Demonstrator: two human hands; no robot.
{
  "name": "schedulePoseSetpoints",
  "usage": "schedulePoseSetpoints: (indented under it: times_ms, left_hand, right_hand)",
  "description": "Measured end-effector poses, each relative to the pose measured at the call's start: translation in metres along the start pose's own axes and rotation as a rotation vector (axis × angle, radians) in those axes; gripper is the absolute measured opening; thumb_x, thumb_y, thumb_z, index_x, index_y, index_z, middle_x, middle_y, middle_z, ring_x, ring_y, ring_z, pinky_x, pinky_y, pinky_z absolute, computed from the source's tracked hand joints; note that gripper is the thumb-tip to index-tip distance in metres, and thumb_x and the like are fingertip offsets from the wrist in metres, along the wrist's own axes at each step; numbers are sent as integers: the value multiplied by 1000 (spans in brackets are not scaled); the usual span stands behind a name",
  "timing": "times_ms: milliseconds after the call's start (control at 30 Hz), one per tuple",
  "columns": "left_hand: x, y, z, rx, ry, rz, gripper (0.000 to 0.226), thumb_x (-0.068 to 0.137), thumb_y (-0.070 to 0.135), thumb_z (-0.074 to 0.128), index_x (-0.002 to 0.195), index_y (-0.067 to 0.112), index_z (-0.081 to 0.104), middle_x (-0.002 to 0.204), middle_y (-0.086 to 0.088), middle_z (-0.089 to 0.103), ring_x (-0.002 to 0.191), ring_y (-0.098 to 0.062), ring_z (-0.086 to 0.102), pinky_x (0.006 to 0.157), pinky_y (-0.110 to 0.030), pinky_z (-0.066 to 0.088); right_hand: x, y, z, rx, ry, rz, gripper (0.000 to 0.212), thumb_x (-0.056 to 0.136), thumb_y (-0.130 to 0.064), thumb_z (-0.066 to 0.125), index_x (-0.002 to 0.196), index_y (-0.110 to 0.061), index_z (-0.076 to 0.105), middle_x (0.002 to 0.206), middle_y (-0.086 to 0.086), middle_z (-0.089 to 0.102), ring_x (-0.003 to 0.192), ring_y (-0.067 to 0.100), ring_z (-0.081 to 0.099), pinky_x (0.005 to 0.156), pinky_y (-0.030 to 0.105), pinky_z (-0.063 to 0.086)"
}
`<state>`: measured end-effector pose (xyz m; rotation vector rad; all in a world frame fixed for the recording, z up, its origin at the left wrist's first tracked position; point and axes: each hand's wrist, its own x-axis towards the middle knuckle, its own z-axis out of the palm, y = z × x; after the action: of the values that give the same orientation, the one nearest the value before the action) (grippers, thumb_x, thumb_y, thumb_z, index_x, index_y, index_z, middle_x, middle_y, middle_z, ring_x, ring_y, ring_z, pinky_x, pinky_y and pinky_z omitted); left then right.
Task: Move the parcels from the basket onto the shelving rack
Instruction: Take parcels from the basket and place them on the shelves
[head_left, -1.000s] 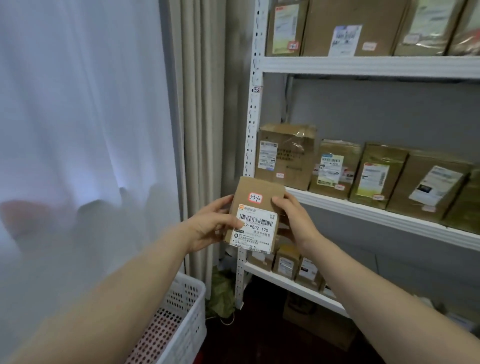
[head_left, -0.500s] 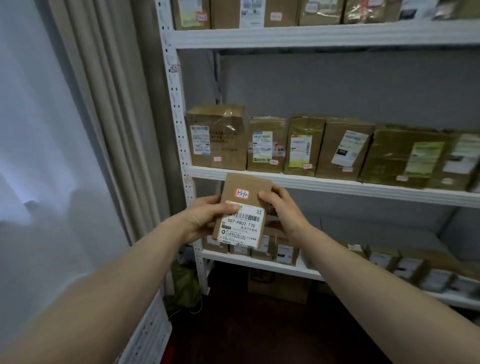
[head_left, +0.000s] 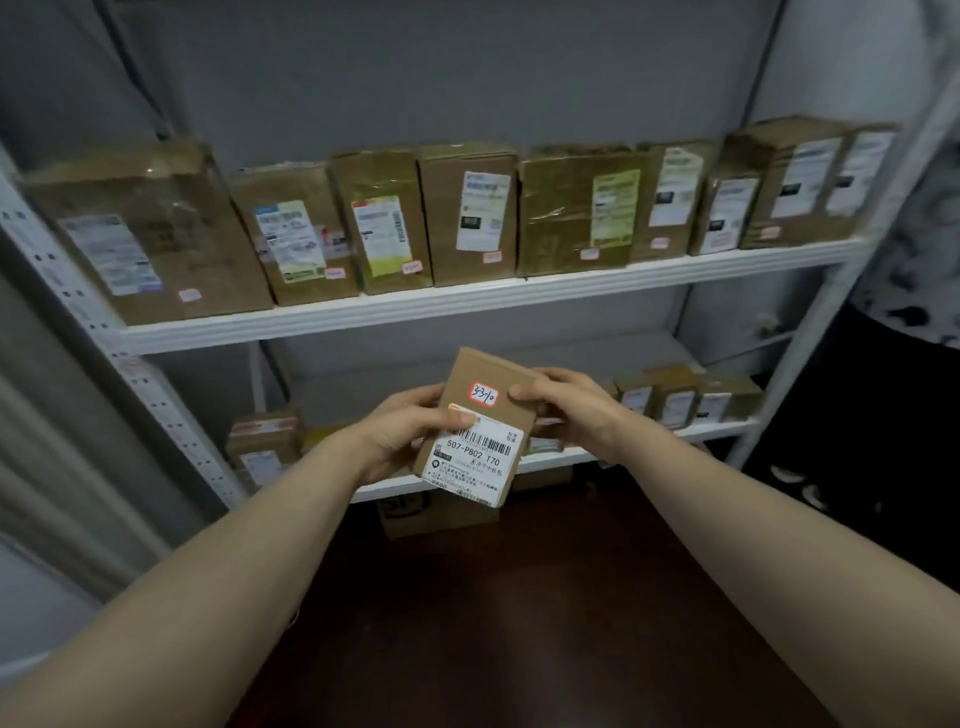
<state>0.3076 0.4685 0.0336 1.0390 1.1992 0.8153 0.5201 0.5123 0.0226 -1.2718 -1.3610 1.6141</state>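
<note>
**Small parcel held up in front of the rack, both hands on it**

So the parcel (head_left: 501, 418) was a flat little cardboard box, up in the air in front of the shelving rack (head_left: 467, 304), tilted a bit to the right and not touching any shelf. It sat roughly level with the gap between the middle shelf and the lower shelf (head_left: 701, 431).

The left hand (head_left: 400, 431) had a proper grip on the parcel's left edge, with the thumb lying across the front near the top of the white shipping label (head_left: 475, 460). The right hand (head_left: 566, 410) pinched the upper right edge, thumb on the front just beside the red-bordered sticker (head_left: 483, 393) with handwriting on it. So both grips were closed around the same box.

On the middle shelf stood a row of brown boxes (head_left: 470, 223), upright and packed side by side, each with a label facing out. The lower shelf carried smaller boxes (head_left: 675, 397) on the right and one more box (head_left: 265, 441) on the left.

Under the rack there was a cardboard carton (head_left: 441, 512) on the dark floor (head_left: 519, 597). Off to the far right was something dark with a white pattern (head_left: 909, 260), maybe fabric, but it was too blurry to say.
</note>
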Motion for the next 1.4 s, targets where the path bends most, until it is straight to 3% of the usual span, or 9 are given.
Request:
schedulePoseSetpoints:
  times_ms: [267, 367, 567, 767, 900, 1000, 1167, 1267, 1400]
  left_hand:
    - [83, -1, 53, 112, -161, -73, 51, 60, 18, 78, 110, 17, 66, 101, -13, 73, 97, -29, 68, 93, -45, 51]
    - [111, -6, 81, 134, -185, -105, 25, 79, 7, 69, 101, 17, 68, 95, -11, 74, 90, -26, 70, 86, -40, 53]
    - [168, -7, 163, 173, -248, -152, 21, 83, 5, 65, 99, 18, 66, 89, -6, 75, 81, -19, 72, 73, -33, 54]
    - [217, -21, 253, 242, -272, -216, 48, 76, 3, 71, 120, 17, 60, 102, -6, 74, 97, -21, 69, 82, -34, 52]
    - [245, -33, 301, 298, -279, -266, 57, 74, -5, 70, 125, 18, 58, 106, -5, 72, 101, -21, 68, 92, -37, 51]
    - [266, -38, 327, 306, -278, -305, 59, 75, -5, 70, 128, 17, 55, 107, -6, 72, 97, -18, 69, 84, -30, 54]
    - [317, -50, 351, 409, -192, -369, 82, 73, 7, 76, 145, 17, 38, 143, -6, 46, 133, -19, 40, 107, -35, 30]
    - [350, -54, 359, 462, -184, -380, 77, 75, 12, 76, 143, 17, 41, 143, -6, 45, 133, -22, 38, 98, -32, 31]
    - [393, -59, 365, 504, -129, -378, 68, 78, 12, 73, 139, 17, 46, 141, -6, 45, 128, -25, 41, 99, -35, 36]
  right_hand:
    - [3, 21, -74, 18, 144, 84, 42, 82, -27, 70, 121, -15, 60, 114, 11, 67, 98, 20, 64, 74, 30, 53]
    - [6, 38, -103, 64, 197, 116, 43, 81, -27, 70, 121, -15, 59, 114, 8, 68, 106, 21, 63, 91, 40, 52]
    - [6, 68, -194, 132, 279, 149, 51, 75, -32, 74, 121, -16, 59, 110, 8, 69, 108, 24, 62, 87, 36, 53]
    - [1, 88, -303, 27, 162, 242, 87, 65, -21, 82, 140, -14, 40, 120, 5, 58, 113, 22, 57, 97, 41, 50]
    - [2, 108, -349, -49, 101, 320, 82, 73, -5, 77, 143, -15, 35, 112, -3, 55, 111, 19, 58, 102, 41, 46]
    - [8, 128, -374, -64, 89, 359, 73, 70, -7, 77, 135, -18, 45, 113, 1, 61, 108, 18, 61, 99, 40, 49]
    - [28, 146, -421, -153, 153, 416, 74, 59, -17, 83, 125, -19, 49, 115, 7, 59, 106, 23, 62, 93, 44, 53]
    - [46, 153, -447, -212, 174, 439, 82, 60, -17, 84, 132, -15, 45, 112, 3, 59, 102, 19, 61, 90, 36, 54]
    - [77, 162, -479, -324, 229, 456, 76, 61, -20, 86, 127, -12, 47, 115, 2, 57, 102, 16, 57, 73, 22, 50]
